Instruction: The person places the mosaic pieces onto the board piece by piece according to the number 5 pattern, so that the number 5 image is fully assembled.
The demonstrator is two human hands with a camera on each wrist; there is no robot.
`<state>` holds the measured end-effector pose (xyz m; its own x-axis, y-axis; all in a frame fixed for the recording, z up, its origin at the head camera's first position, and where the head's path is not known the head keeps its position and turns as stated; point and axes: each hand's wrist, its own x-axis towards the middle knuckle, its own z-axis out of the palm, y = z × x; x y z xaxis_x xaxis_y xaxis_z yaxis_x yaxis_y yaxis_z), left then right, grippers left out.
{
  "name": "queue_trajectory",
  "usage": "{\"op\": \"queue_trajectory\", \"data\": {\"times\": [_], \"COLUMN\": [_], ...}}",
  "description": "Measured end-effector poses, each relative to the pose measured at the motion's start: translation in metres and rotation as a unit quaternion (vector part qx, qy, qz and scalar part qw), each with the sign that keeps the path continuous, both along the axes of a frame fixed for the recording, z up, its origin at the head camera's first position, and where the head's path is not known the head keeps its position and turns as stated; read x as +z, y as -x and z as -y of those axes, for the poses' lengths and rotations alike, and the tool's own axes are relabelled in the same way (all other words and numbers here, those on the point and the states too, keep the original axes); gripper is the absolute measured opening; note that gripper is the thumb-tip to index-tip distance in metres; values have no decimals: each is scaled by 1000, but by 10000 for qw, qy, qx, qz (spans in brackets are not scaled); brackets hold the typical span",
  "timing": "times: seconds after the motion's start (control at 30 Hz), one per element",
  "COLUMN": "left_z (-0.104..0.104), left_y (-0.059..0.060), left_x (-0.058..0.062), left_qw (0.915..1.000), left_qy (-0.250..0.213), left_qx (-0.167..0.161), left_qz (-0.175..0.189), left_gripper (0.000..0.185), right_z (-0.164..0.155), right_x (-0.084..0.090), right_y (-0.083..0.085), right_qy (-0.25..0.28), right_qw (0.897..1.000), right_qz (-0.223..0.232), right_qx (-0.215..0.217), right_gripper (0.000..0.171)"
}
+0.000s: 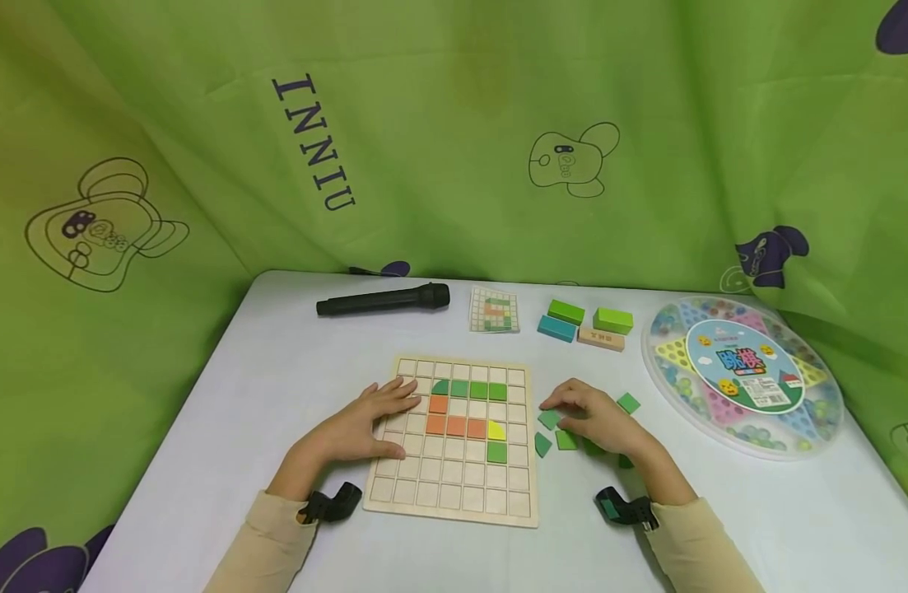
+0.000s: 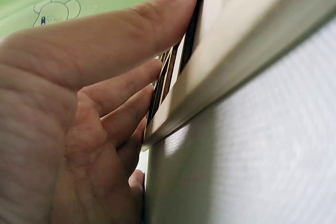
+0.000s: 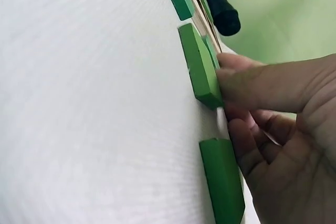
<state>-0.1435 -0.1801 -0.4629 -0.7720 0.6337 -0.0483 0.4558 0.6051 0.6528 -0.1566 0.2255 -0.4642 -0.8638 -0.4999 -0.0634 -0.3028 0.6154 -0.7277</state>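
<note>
Left hand [image 1: 366,424] at nine o'clock of wooden grid board [image 1: 451,495], fingers spread wide, thumb touching it. Black microphone [image 1: 383,300] beyond eleven. Orange tiles [image 1: 457,426] in middle cells. Bluish-green tile [image 1: 548,420] just outside three o'clock, between narrowed thumb and forefinger of right hand [image 1: 594,416]; cannot tell if gripped. Round game box [image 1: 744,366] farther out, near three.

A black microphone [image 1: 384,300] lies sideways toward the far edge of the white table [image 1: 276,362]. Farther right, green blocks [image 1: 612,320], a blue block [image 1: 556,329] and a wooden block [image 1: 601,338] sit near a round game box [image 1: 745,366]. Green printed fabric [image 1: 439,123] hangs behind.
</note>
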Motion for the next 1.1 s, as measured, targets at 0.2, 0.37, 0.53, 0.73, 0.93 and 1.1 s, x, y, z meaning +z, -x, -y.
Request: {"op": "queue_trajectory", "data": {"times": [0.2,0.37,0.53,0.73,0.93,1.1], "left_z": [1,2,1,0,0,0], "left_y": [0,0,1,2,5,4], "left_x": [-2,-2,-1,0,1,0], "left_qw": [10000,10000,10000,9999,9999,9999], "left_qy": [33,65,62,64,29,41], "left_qx": [8,13,12,43,14,6], "left_qz": [8,18,30,89,114,162], "left_gripper": [81,82,82,82,82,82], "right_z": [2,10,22,40,61,74], "right_x": [3,14,19,16,11,2], "right_y": [-6,-24,-49,-66,-73,-80], "right_qy": [-185,19,645,984,1201,1042], "right_qw": [9992,9975,9946,9921,9895,9922], "right_qz": [-93,-57,-222,-221,-125,-272], "right_qx": [-344,-699,-777,-740,-797,-622], "right_gripper": [22,24,26,26,25,24]}}
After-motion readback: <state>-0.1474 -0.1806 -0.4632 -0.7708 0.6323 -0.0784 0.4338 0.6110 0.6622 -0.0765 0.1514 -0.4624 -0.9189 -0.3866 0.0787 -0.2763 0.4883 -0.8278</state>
